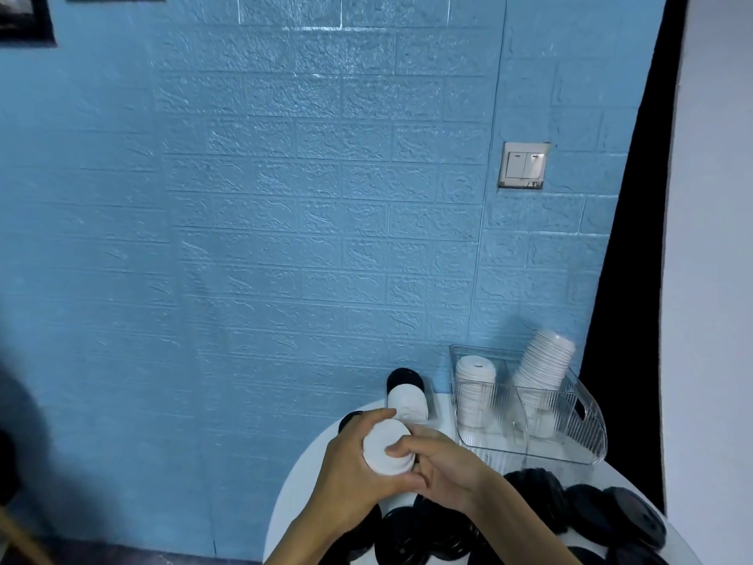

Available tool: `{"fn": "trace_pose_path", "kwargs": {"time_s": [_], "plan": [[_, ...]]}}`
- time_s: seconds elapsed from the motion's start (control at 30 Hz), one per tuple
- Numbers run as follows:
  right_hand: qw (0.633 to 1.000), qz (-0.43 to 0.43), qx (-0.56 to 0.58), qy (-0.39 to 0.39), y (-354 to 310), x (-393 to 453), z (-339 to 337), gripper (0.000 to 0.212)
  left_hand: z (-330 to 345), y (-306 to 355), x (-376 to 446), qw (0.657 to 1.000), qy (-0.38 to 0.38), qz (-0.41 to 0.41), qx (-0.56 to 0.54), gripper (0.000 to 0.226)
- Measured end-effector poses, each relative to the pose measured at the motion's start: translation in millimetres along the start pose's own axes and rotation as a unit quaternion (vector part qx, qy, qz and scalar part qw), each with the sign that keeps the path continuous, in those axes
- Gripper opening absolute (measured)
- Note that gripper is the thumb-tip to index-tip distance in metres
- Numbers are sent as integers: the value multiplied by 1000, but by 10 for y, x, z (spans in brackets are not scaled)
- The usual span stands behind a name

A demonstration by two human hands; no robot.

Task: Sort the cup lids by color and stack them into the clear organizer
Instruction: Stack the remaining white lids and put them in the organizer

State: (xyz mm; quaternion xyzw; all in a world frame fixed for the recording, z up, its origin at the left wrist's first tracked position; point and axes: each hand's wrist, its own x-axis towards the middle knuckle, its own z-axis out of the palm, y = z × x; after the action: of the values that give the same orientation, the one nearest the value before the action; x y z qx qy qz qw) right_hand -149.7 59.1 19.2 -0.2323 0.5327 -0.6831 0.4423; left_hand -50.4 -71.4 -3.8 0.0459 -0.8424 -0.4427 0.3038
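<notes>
A blue wall of embossed brick-pattern panels (285, 197) fills most of the view, with a white double light switch (523, 166) on it towards the right. A round white surface (442, 418) sits low against the wall. At its far right edge stands a clear ribbed plastic organizer (586, 442) with compartments: the left compartment holds an upright stack of white cup lids (474, 391), and the compartment to its right holds a taller stack of white cup lids (544, 367) that leans to the right, above the organizer's rim. Loose black plastic cup lids (538, 507) lie in overlapping heaps along the near edge of the surface, spreading to its right edge. At the far edge, just left of the organizer, a short stack of white cup lids (407, 401) lies on its side with black lids (404, 378) behind it, touching.

Above the middle of the surface both hands meet on a small stack of white cup lids (385, 448). The left hand (350, 471) wraps the stack from the left and beneath, its fingers (381, 415) curled over the top edge. The right hand (444, 466) grips the same stack from the right, its thumb pressed on the front lid's face.
</notes>
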Motion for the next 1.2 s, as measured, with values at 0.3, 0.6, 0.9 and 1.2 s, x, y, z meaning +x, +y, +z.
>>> {"fn": "trace_pose_path", "kwargs": {"time_s": [0.3, 0.6, 0.9, 1.2], "plan": [[999, -13, -10, -34, 0, 111, 26, 57, -95, -46, 15, 999, 7, 11, 41, 82], [926, -49, -348, 140, -341, 522, -247, 48, -234, -294, 113, 996, 71, -43, 23, 70], [637, -21, -756, 147, -344, 1243, -818, 75, -272, -408, 161, 994, 81, -72, 11, 74], [569, 12, -810, 140, -402, 1436, -885, 67, -322, -484, 170, 994, 77, -80, 2, 78]]}}
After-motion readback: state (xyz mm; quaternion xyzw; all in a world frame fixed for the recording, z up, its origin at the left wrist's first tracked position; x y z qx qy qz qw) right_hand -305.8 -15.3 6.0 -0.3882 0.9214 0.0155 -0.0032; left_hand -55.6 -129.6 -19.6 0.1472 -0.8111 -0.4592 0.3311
